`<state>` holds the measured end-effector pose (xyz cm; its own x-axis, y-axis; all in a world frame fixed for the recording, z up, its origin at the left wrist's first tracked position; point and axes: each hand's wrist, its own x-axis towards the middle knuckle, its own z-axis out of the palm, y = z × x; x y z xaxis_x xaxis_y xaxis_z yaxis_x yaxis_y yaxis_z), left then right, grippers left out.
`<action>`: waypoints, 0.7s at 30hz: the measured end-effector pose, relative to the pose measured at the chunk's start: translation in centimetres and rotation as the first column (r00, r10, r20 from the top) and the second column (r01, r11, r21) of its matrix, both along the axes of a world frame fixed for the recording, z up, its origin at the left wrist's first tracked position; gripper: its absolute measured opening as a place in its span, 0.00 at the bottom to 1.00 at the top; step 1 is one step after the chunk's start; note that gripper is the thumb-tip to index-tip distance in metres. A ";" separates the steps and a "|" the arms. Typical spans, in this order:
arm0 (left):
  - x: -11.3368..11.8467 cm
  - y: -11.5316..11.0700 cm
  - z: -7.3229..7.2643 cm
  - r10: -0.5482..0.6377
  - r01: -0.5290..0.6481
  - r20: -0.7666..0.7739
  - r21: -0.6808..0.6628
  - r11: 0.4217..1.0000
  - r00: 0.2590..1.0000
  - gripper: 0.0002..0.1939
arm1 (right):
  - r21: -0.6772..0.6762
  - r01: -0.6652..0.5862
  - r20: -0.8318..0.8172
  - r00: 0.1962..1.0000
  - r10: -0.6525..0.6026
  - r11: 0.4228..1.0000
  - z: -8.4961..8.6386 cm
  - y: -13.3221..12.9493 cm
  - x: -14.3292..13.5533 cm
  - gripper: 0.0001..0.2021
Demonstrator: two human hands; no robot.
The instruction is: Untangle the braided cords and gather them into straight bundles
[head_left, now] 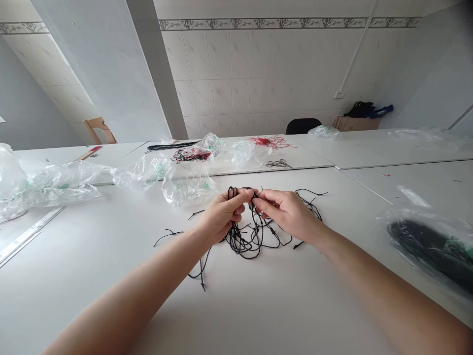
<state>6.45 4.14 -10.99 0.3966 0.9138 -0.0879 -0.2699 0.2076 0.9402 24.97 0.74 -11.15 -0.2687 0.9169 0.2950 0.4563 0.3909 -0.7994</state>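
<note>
Thin black braided cords point(244, 246) lie in a loose tangle on the white table, several knotted ends spreading out to both sides. Just above the tangle, my left hand point(231, 209) is closed round a bunch of the cord, with a loop standing up over its fingers. My right hand point(283, 209) pinches the cord close to the left fingertips, so the two hands almost touch. The exact spot between the fingertips is small and partly covered by the fingers. Strands hang from both hands down into the tangle.
Crumpled clear plastic bags point(144, 172) spread along the left and back. Scissors point(279, 163), red cords point(269, 142) and a black cord bundle point(172, 146) lie on the far table. At right is a bag of black cord point(424, 246); at left, a metal ruler point(31, 235).
</note>
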 end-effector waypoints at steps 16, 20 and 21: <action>0.2 -0.3 0.2 0.015 -0.014 0.030 -0.039 0.999 0.999 0.14 | -0.081 -0.044 -0.087 0.995 0.037 0.996 -0.2 0.1 -0.6 0.18; 0.2 -0.3 0.2 0.020 -0.018 0.036 -0.037 0.999 0.999 0.14 | -0.130 -0.079 -0.140 0.988 0.061 0.988 -0.5 0.4 -0.6 0.17; 0.2 -0.3 0.2 0.020 -0.019 0.038 -0.034 0.999 0.999 0.14 | -0.135 -0.082 -0.145 0.987 0.062 0.987 -0.6 0.4 -0.6 0.17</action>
